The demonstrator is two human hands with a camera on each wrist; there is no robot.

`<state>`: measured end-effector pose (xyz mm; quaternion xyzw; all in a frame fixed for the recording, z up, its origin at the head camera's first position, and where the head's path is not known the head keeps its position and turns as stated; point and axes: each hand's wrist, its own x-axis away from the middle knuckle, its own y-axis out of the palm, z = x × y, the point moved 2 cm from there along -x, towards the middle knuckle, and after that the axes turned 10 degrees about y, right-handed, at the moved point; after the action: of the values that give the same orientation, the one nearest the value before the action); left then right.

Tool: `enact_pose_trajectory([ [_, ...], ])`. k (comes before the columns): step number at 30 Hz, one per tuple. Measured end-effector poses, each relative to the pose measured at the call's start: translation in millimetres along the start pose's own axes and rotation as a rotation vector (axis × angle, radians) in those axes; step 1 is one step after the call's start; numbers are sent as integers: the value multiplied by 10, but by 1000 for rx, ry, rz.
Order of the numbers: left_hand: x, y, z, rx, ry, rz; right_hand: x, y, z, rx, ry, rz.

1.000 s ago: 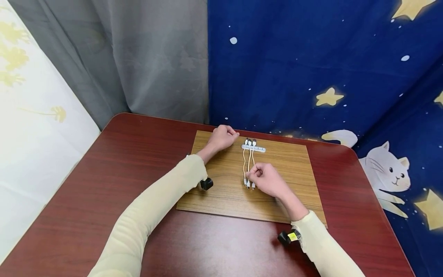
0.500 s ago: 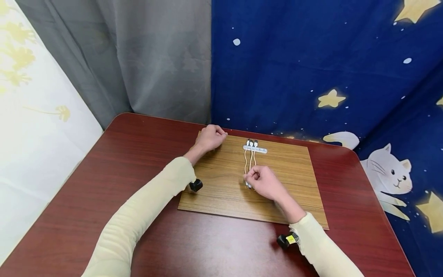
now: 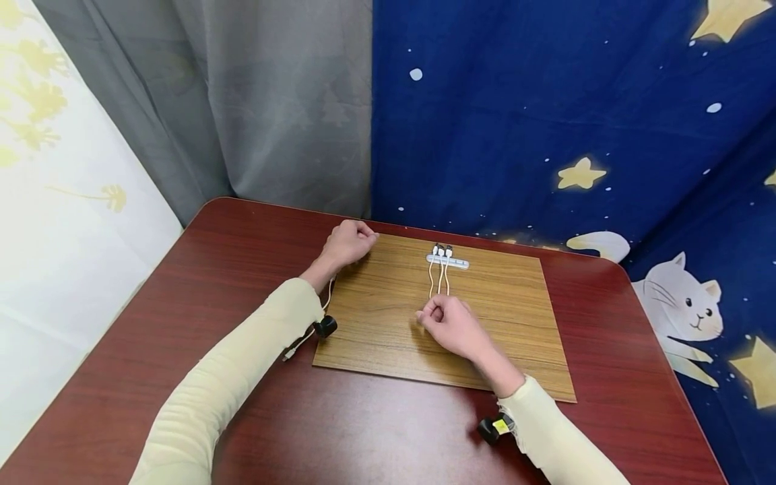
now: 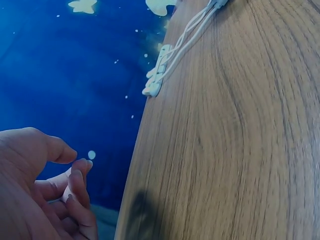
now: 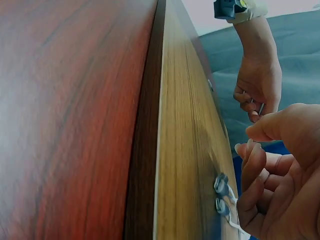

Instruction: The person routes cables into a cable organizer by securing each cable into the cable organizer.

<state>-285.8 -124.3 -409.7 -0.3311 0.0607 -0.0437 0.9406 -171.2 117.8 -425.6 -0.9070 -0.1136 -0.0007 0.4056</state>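
Observation:
Three short white charging cables (image 3: 431, 276) lie side by side on a wood-grain board (image 3: 503, 330). Near their dark-tipped far plugs they pass through a pale cable clip strip (image 3: 459, 263). My left hand (image 3: 348, 242) is over the board's far left corner, fingers loosely curled with nothing between them, as the left wrist view also shows. Above the cables' near ends is my right hand (image 3: 451, 327), which hides them in the head view. Its thumb and fingers (image 5: 255, 167) bend loosely and hold nothing; two connectors (image 5: 221, 185) show below them on the board.
Another white cable (image 3: 292, 351) lies on the dark red table (image 3: 339, 431) left of the board, partly hidden by the left sleeve. A gray curtain (image 3: 291, 101) and a blue star-patterned curtain (image 3: 485, 121) hang behind the table's far edge.
My left hand has moved left, away from the clip toward the board's corner, and the cable on the left has come into view. My right hand has shifted slightly left and nearer, over the cable ends.

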Motion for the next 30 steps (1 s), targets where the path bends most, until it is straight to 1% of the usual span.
enact_pose_trajectory([
  [5, 16, -108, -45, -7, -1, 7, 20, 17, -59, 6, 8, -4],
  [9, 41, -210, -104, 0, 2, 21, 30, 43, -85, -15, 8, -39],
  [13, 75, -329, -190, -18, 4, 1, 42, 87, -98, -42, -9, -64],
  [14, 86, -360, -210, -26, 2, -13, 47, 93, -100, -44, -15, -64],
  [19, 145, -518, -375, -80, -24, -132, 57, 101, -99, -60, -12, -70],
  [23, 200, -606, -499, -125, -71, -228, 58, 91, -85, -75, 0, -85],
  [26, 237, -622, -567, -150, -108, -301, 52, 83, -60, -79, 3, -96],
  [28, 256, -611, -597, -161, -119, -352, 49, 77, -42, -76, 9, -97],
  [30, 271, -591, -611, -169, -125, -387, 45, 70, -24, -72, 11, -93],
])
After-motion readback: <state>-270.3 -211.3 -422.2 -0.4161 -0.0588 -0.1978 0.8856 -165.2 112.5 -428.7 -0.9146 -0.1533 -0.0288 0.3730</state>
